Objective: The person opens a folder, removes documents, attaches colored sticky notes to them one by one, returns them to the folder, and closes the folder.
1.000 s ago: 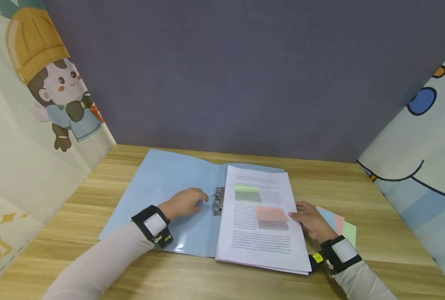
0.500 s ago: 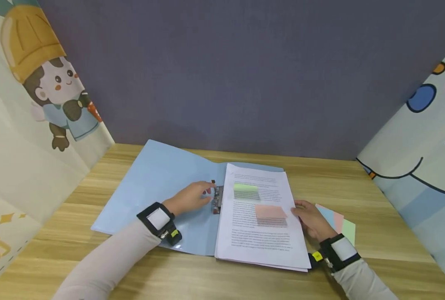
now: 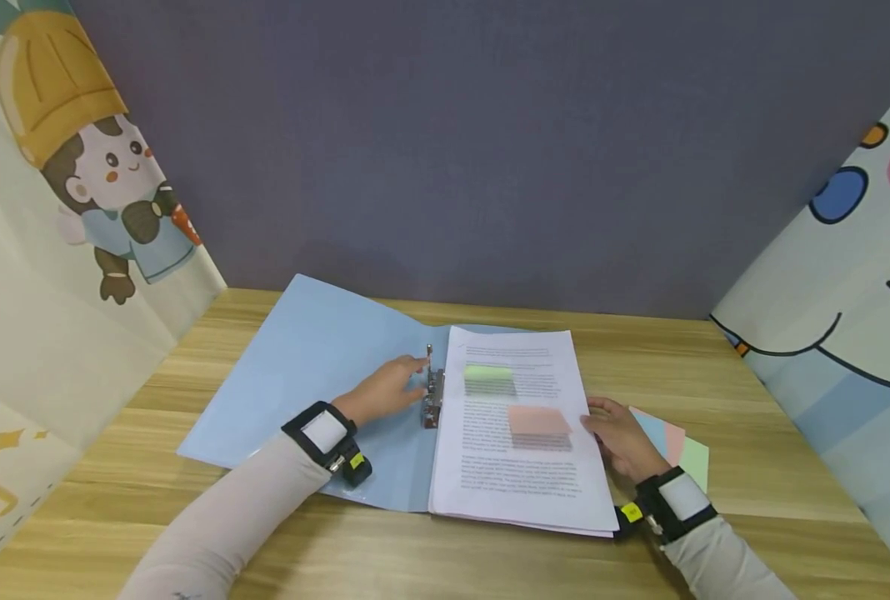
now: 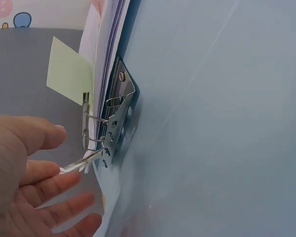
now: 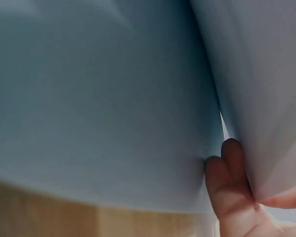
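A blue folder lies spread on the table, a metal lever clip along its spine. My left hand is at the clip's raised lever; in the left wrist view its index fingertip meets the lever's end, thumb apart and fingers loosely bent. On the folder's right side rests a stack of printed sheets, bearing a green sticky note and a pink sticky note. My right hand pinches the stack's right edge, thumb on top; the right wrist view shows fingertips between sheets and folder.
Blue, pink and green sticky notes lie on the wooden table beside the right hand. A dark panel stands behind the table. Printed cartoon sheets flank it on both sides.
My left hand has moved right and slightly up to the clip, and the lever now stands raised. The folder's left cover has shifted and lifted a little. My right hand stays at the sheets' edge.
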### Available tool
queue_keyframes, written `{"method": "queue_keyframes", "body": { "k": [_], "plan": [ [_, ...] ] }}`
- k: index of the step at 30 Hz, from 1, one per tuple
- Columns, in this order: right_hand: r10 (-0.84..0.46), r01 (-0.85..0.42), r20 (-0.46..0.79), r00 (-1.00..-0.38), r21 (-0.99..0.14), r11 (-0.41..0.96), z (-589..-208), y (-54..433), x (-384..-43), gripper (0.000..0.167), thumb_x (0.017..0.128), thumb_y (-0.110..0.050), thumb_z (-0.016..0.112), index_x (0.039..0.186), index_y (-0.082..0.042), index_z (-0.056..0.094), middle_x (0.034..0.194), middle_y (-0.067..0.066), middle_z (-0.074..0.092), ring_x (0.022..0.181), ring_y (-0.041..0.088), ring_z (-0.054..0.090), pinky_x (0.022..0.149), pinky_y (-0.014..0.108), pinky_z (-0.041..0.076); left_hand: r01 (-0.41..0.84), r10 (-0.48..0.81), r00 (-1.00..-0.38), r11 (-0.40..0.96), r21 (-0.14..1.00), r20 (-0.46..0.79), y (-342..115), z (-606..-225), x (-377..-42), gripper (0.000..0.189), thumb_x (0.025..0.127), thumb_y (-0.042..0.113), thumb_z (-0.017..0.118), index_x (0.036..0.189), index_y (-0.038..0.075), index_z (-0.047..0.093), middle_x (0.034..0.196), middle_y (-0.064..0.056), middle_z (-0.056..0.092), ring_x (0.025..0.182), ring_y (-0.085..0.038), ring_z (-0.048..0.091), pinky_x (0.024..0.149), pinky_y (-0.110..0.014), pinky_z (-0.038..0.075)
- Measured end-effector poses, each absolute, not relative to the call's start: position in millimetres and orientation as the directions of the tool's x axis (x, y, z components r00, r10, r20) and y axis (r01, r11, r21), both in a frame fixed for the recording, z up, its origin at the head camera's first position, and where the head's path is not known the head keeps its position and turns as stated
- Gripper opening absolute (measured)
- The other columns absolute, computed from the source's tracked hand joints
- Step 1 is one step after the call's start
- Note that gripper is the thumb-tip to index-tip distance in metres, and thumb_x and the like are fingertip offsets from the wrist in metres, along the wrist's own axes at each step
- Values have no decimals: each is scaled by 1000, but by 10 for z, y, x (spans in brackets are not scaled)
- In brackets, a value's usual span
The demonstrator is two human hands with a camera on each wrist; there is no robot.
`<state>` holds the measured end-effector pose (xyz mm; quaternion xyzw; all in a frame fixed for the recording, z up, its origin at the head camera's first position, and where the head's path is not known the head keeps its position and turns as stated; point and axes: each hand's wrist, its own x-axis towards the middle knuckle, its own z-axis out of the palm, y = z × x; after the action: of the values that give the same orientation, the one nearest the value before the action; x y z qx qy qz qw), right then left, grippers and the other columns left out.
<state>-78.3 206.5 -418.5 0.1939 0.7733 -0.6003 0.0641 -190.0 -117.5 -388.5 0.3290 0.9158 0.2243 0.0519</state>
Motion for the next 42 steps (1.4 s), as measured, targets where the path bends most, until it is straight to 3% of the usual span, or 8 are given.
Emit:
{"method": "queue_keyframes", "body": {
  "k": [7,13,21,30,35,39,42],
  "plan": [
    [246,363,-309,-919,-906,217,-4179,2008,-825,45,91,-6,44,132,6,30,104,22,58,71,12,60,59,28,50,576,607,-790,681,453,91,-1156,-3923,-1951,55,85,20,59,132,-1,39,129,-18,46,120,-28,44,100,-38,36],
    [267,383,-314,-911,-883,271,-4165,1980,-871,45,91,-10,44,132,3,31,104,23,57,69,13,60,58,28,49,455,539,-842,699,552,13,-1083,-3893,-1955,57,87,20,56,133,-5,34,136,-21,39,127,-31,35,104,-41,29],
    [271,394,-317,-909,-867,306,-4204,1982,-915,46,92,-12,44,133,3,30,118,28,49,76,16,59,61,29,49,314,448,-891,729,609,-77,-968,-3928,-1985,57,87,22,55,133,-5,34,129,-20,47,120,-30,44,97,-40,38],
    [269,392,-311,-912,-855,341,-4190,1958,-922,47,92,-15,46,132,4,32,118,27,50,84,21,59,63,27,48,190,359,-923,737,648,-138,-850,-3920,-2089,56,89,21,49,135,-5,31,135,-21,39,124,-32,39,98,-43,37],
    [274,374,-279,-921,-829,416,-4158,1948,-886,47,92,-17,45,131,7,34,121,29,47,99,31,55,77,37,48,157,334,-929,750,643,-162,-782,-3907,-2155,55,89,23,47,135,-3,31,134,-20,41,122,-31,42,96,-42,40],
    [284,368,-257,-924,-802,470,-4148,1952,-862,47,91,-18,44,129,8,36,124,29,45,110,37,48,91,48,40,156,326,-932,752,640,-156,-767,-3894,-2174,55,88,21,48,134,-5,33,133,-21,42,121,-32,43,96,-42,39],
    [274,348,-239,-932,-807,477,-4150,1969,-853,45,91,-17,44,128,9,38,122,28,46,108,36,48,91,47,41,151,321,-935,748,646,-152,-772,-3890,-2184,54,87,20,48,132,-7,34,133,-22,42,121,-33,43,98,-43,38]
  ]
}}
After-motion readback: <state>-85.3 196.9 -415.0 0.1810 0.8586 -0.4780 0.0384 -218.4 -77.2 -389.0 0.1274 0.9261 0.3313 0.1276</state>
